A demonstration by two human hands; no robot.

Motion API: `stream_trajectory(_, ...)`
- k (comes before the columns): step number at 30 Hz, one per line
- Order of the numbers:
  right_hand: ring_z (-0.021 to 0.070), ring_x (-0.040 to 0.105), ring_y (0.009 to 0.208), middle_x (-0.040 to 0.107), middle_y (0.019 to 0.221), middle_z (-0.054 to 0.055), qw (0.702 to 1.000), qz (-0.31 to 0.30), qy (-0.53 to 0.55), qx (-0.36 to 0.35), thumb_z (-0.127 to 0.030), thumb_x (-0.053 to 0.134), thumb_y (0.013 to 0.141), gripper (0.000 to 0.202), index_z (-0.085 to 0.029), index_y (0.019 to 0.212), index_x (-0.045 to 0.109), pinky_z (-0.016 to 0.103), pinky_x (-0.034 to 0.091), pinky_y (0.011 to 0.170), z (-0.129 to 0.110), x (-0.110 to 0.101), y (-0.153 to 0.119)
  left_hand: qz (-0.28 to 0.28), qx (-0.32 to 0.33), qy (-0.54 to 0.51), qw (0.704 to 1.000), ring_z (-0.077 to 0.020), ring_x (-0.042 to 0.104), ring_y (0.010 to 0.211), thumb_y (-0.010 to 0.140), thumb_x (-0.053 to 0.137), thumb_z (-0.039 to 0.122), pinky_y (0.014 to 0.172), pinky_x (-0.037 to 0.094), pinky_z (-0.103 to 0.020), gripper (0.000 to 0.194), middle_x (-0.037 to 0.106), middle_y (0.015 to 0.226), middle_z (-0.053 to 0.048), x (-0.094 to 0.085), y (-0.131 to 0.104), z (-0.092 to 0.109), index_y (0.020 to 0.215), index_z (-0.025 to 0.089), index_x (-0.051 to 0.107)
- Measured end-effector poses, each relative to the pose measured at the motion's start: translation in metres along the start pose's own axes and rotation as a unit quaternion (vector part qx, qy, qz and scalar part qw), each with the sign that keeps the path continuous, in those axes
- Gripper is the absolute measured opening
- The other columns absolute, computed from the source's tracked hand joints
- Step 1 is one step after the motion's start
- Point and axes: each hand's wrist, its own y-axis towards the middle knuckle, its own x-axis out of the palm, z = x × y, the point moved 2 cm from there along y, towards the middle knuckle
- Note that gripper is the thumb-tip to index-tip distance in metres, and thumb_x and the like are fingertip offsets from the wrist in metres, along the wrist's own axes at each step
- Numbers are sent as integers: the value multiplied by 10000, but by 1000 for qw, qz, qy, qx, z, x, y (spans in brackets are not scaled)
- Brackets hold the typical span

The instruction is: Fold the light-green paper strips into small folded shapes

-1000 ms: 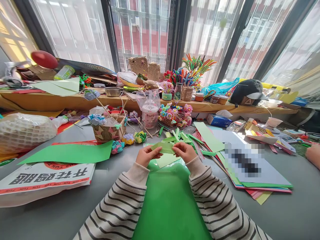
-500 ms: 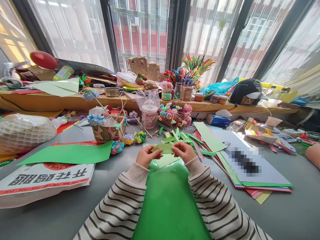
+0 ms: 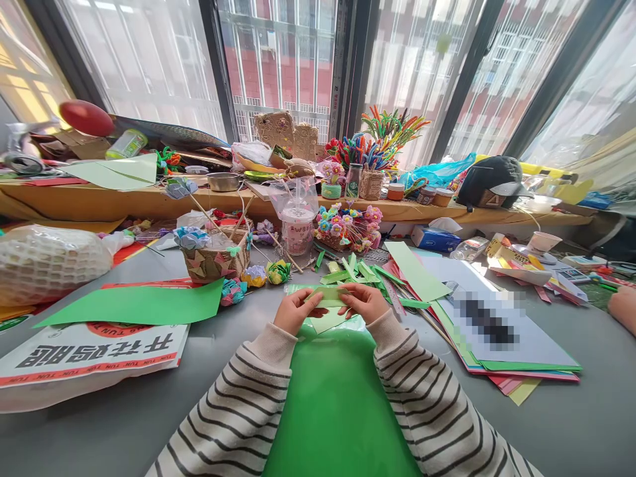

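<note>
A small folded piece of light green paper (image 3: 328, 296) is stretched between my two hands. My left hand (image 3: 297, 310) pinches its left end with thumb and fingers, and my right hand (image 3: 365, 303) pinches its right end. Just below lies a pale green sheet (image 3: 328, 321), on the top part of a glossy green surface (image 3: 342, 397). Several cut green strips (image 3: 365, 273) lie in a loose pile beyond my right hand.
On the left, a green sheet (image 3: 144, 306) covers part of a printed bag (image 3: 99, 354). A woven basket (image 3: 213, 262) and a lidded cup (image 3: 297, 228) stand ahead. Stacked papers (image 3: 536, 344) lie right, and another person's hand (image 3: 623, 308) shows at the right edge.
Both hands have shifted very slightly, and the fingers of my right hand have bent a little differently beneath the folded paper. The paper is still held at both ends.
</note>
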Motion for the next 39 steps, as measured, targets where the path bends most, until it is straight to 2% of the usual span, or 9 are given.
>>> stream_trajectory(5, 94, 563, 431, 593, 531, -11, 1000, 17, 7, -4, -295, 622, 558, 273, -148, 789, 619, 188, 461, 391, 1, 0, 0, 7, 32, -28, 999, -151, 600, 511, 513, 649, 315, 533, 490, -262, 341, 616, 642, -16, 0, 0, -2, 775, 111, 567)
stream_trajectory(12, 97, 569, 438, 590, 468, -7, 1000, 26, 9, 3, -293, 615, 572, 275, -146, 803, 634, 195, 479, 436, 3, -1, 0, 3, 24, -17, 1000, -144, 599, 505, 550, 623, 324, 465, 475, -220, 347, 605, 670, -24, 2, -1, 0, 816, 113, 552)
stream_trajectory(16, 106, 574, 448, 589, 461, -4, 1000, 28, 0, 2, -299, 612, 576, 271, -146, 798, 638, 202, 480, 443, 3, -1, 0, 7, 23, -16, 1000, -139, 593, 487, 565, 608, 337, 429, 461, -210, 325, 587, 626, -8, 3, -2, 1, 791, 113, 540)
stream_trajectory(23, 121, 586, 476, 602, 495, 10, 1000, 24, -12, 5, -321, 612, 569, 290, -146, 799, 642, 226, 487, 473, 1, 1, -2, -10, 22, -10, 1000, -148, 600, 507, 514, 654, 302, 472, 480, -226, 331, 589, 591, 4, 1, 0, 0, 763, 113, 544)
stream_trajectory(28, 125, 586, 480, 603, 505, 13, 1000, 22, -13, 3, -325, 611, 570, 289, -149, 796, 646, 242, 489, 485, 2, 1, -2, -6, -5, -32, 999, -146, 604, 513, 502, 659, 344, 490, 491, -222, 346, 606, 604, -2, 2, -1, 1, 737, 115, 549)
stream_trajectory(33, 119, 584, 480, 603, 515, 7, 1000, 4, -22, -13, -310, 607, 577, 245, -161, 766, 654, 236, 492, 475, 3, 3, -2, 8, -61, -22, 998, -148, 595, 462, 573, 577, 441, 440, 484, -219, 371, 629, 572, -48, 3, -1, 0, 719, 100, 560)
stream_trajectory(39, 125, 590, 500, 607, 550, 10, 999, -12, -39, -8, -318, 600, 587, 247, -160, 768, 653, 247, 496, 493, 2, 3, -2, -8, -58, -22, 998, -139, 600, 491, 557, 612, 387, 477, 489, -203, 324, 622, 527, -24, 2, 0, 0, 713, 107, 566)
